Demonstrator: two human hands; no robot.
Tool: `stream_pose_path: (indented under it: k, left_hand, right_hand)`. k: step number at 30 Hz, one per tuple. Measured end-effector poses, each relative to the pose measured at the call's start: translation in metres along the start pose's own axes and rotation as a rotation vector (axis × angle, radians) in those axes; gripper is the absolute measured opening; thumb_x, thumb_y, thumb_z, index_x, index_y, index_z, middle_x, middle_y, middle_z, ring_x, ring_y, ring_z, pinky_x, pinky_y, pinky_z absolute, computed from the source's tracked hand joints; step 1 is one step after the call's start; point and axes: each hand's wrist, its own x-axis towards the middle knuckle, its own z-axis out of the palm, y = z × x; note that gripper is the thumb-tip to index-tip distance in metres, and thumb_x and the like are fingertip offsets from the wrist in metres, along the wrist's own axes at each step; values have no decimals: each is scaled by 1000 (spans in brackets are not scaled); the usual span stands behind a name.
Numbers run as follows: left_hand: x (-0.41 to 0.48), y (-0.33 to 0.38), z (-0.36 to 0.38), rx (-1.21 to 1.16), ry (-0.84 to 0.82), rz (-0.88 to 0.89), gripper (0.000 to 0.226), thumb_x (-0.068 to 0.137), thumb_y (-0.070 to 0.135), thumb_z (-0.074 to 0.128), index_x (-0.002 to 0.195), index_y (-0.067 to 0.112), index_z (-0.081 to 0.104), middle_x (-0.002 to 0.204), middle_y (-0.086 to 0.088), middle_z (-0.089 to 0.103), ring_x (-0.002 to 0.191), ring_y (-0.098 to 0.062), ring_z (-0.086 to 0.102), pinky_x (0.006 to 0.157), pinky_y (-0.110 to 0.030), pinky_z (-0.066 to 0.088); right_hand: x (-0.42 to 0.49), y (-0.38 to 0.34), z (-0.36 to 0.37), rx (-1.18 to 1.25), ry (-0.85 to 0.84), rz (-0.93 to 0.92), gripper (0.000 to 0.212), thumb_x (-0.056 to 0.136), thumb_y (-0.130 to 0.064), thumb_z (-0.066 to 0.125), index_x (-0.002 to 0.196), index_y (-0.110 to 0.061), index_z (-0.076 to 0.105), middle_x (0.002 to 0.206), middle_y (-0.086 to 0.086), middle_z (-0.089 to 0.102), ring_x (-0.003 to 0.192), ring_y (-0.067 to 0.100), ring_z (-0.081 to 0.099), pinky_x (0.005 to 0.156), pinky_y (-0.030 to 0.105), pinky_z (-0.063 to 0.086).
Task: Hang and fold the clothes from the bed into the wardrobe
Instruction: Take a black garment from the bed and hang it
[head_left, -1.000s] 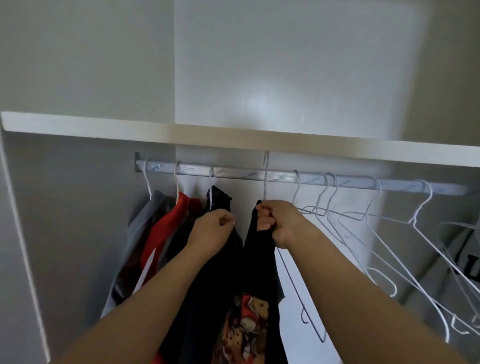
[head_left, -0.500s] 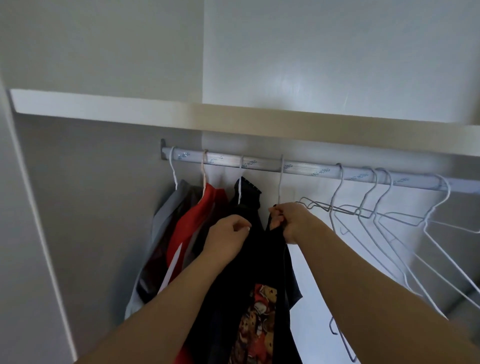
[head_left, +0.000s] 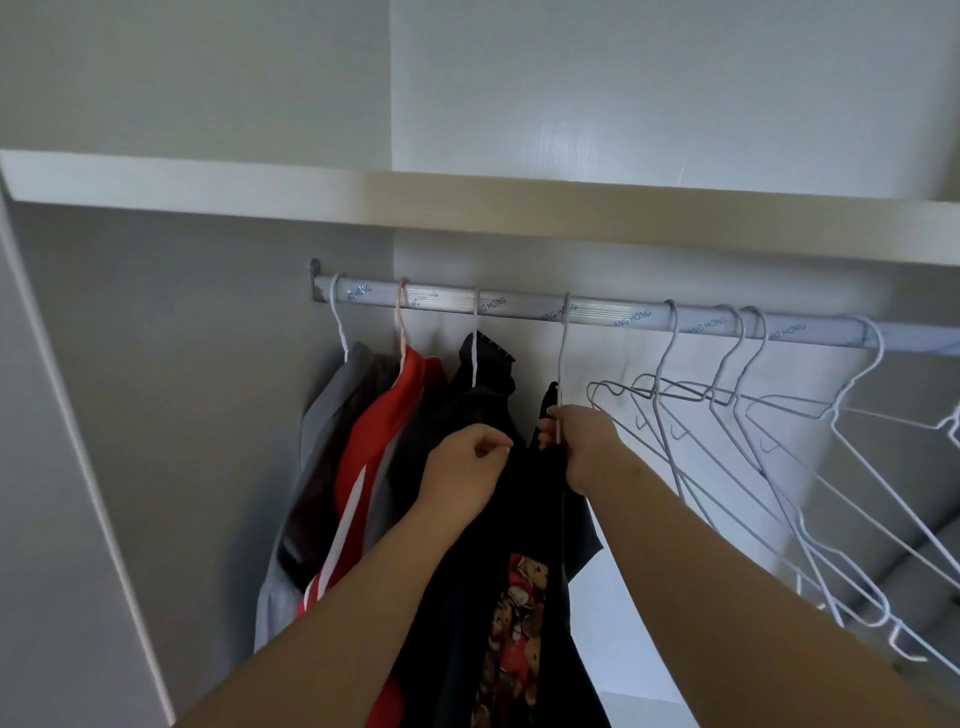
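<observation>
Your hanger (head_left: 564, 353) now sits on the rail (head_left: 597, 310); right hand (head_left: 587, 447) pinches its neck, left hand (head_left: 462, 473) grips the black shirt (head_left: 524, 571).

Single view, from the wearer's head, facing forward and tipped up into the wardrobe. The rail (head_left: 597, 314) crosses mid-frame, sloping down to the right, with the shelf (head_left: 208, 182) edge above it. We're close in: both forearms enter from the bottom edge, with the left hand (head_left: 462, 473) and right hand (head_left: 587, 447) at arm's reach just below the rail. The wide lens takes in the left side wall (head_left: 156, 415) too.
</observation>
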Motion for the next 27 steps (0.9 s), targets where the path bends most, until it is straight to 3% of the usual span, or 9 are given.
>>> stream_pose_path:
  k: [5,8,11,13,18,24,27]
  left_hand:
    - [-23,8,7,-121,-8,-44,22,89,12,56,77,30,62,81,12,62,79,-5,58,72,-16,43]
    - [-43,13,10,-222,41,-48,24,90,11,55,77,30,63,81,11,64,71,0,60,60,-9,43]
    - [-69,19,13,-312,96,-58,23,90,10,55,78,28,64,81,11,65,60,7,61,50,-4,41]
    - [-87,22,16,-331,102,-63,24,90,10,55,78,29,65,80,10,65,57,8,60,48,-5,41]
    - [-147,25,43,-287,48,-171,25,91,13,52,78,31,64,77,8,64,51,5,57,52,-13,43]
    - [-229,8,88,-235,-60,-338,18,93,16,51,86,26,65,74,4,61,60,-6,55,50,-14,41]
    - [-268,-3,110,-206,-145,-429,16,93,17,53,86,24,65,74,4,62,59,-5,56,45,-9,43]
  right_hand:
    - [-23,24,-16,-72,69,-195,21,86,1,38,70,-10,47,66,8,44,56,18,41,51,25,35]
    - [-49,39,-28,-21,39,-245,15,89,-5,43,80,-14,52,68,3,48,57,14,45,47,23,37]
    - [-78,55,-45,12,40,-258,9,93,-13,46,91,-14,55,76,2,53,63,13,48,53,23,40]
    - [-97,66,-57,13,30,-252,10,94,-16,47,89,-17,55,77,1,54,65,12,48,57,22,42]
    - [-146,101,-107,-24,46,-156,12,94,-16,49,84,-20,55,83,1,57,70,12,51,62,21,44]
    - [-196,163,-169,-28,101,35,9,94,-17,50,89,-16,56,83,1,60,73,13,55,64,22,45]
    - [-223,202,-197,8,169,142,8,94,-18,52,88,-16,56,86,3,61,79,17,57,73,26,48]
